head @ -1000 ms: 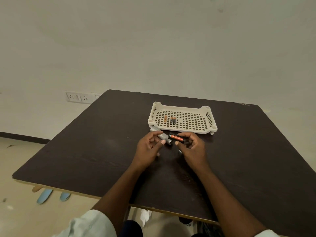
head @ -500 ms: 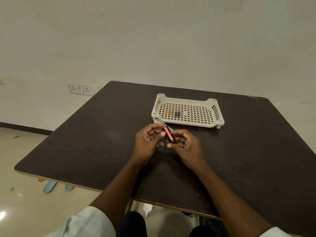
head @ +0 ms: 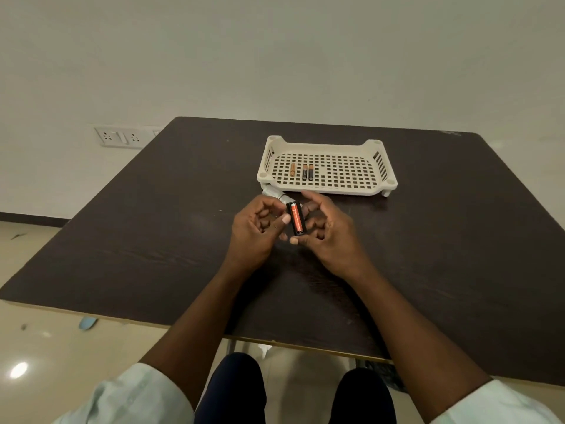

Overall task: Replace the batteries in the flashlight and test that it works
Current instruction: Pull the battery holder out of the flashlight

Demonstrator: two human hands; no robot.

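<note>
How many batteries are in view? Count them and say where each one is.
4. Three lie in the white tray. One sits in the black battery holder between both hands. The holder may hide more.

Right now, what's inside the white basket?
Three small batteries lie inside the white basket, toward its left side. Nothing else shows through its grid floor.

Dim, soft light; wide-angle edge distortion.
</note>
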